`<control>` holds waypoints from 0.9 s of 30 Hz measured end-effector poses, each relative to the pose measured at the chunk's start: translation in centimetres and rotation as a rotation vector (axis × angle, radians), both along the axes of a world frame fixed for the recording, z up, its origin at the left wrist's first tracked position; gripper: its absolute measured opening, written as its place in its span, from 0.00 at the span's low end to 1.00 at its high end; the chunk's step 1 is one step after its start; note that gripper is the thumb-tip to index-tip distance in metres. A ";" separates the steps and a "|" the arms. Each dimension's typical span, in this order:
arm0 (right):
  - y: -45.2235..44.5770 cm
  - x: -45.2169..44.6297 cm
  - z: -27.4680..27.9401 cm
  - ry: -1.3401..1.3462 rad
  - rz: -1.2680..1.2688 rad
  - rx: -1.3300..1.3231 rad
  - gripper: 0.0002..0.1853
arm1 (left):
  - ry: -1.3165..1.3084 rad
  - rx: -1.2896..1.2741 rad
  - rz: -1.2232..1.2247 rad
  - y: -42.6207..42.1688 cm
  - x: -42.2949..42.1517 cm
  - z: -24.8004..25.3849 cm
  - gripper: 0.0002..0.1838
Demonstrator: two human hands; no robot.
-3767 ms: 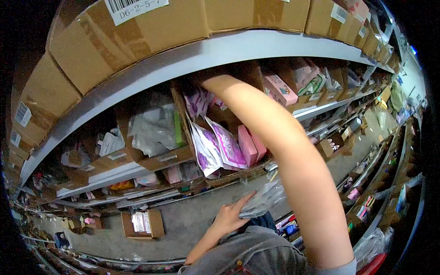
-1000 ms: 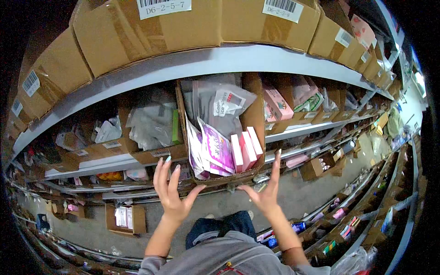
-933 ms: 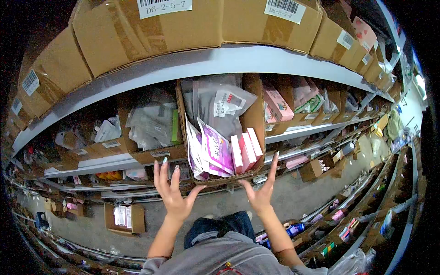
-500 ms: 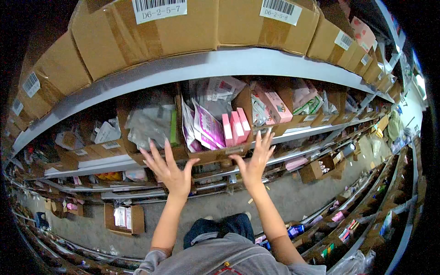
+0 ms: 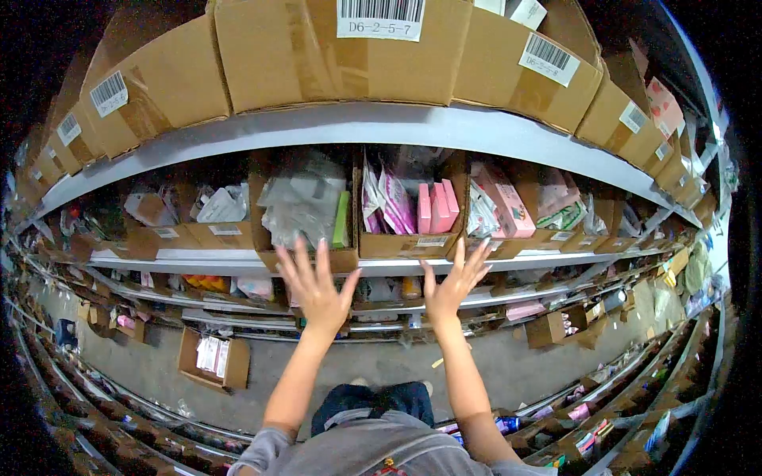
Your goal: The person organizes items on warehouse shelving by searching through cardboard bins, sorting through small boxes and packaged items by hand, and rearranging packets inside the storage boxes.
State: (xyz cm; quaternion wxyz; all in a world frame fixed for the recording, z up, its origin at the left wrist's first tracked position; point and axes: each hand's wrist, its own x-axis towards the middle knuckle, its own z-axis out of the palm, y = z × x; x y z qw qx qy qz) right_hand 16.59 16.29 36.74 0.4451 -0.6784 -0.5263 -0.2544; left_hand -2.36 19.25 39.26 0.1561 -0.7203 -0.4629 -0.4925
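My left hand (image 5: 319, 292) has its fingers spread in front of the shelf, nearest a cardboard bin with grey plastic bags (image 5: 300, 202) and a green box (image 5: 341, 220). My right hand (image 5: 452, 287), also with fingers apart, is just below the front of the middle cardboard bin (image 5: 409, 247). Both hands hold nothing; whether a fingertip touches a bin I cannot tell. Inside the middle bin stand purple-and-white packets (image 5: 394, 202) and several slim pink boxes (image 5: 438, 208). The bin to its right holds a larger pink box (image 5: 508, 205) and some packets.
Above runs a grey shelf beam (image 5: 349, 127) under large labelled cardboard boxes (image 5: 333, 59). Lower shelves with more goods lie beneath my hands. On the floor stand an open carton (image 5: 230, 369) at left and another carton (image 5: 548, 329) at right. More racks curve behind me.
The middle bin has gone back into line with its neighbours on the shelf. My hands have come away from its sides and front, still spread. My view has turned slightly left.
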 end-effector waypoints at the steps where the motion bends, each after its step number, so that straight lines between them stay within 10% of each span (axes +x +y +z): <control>1: -0.5 -0.5 -0.6 -0.010 0.063 0.013 0.33 | -0.040 -0.045 0.008 -0.5 -1.0 -0.2 0.37; 18: -1.2 -8.2 1.5 -0.043 0.781 0.063 0.16 | -0.011 -0.129 0.238 0.4 -4.6 -0.3 0.23; 27: 2.2 -11.3 4.1 0.087 0.763 -0.076 0.16 | -0.016 -0.276 0.171 0.1 -5.7 1.5 0.23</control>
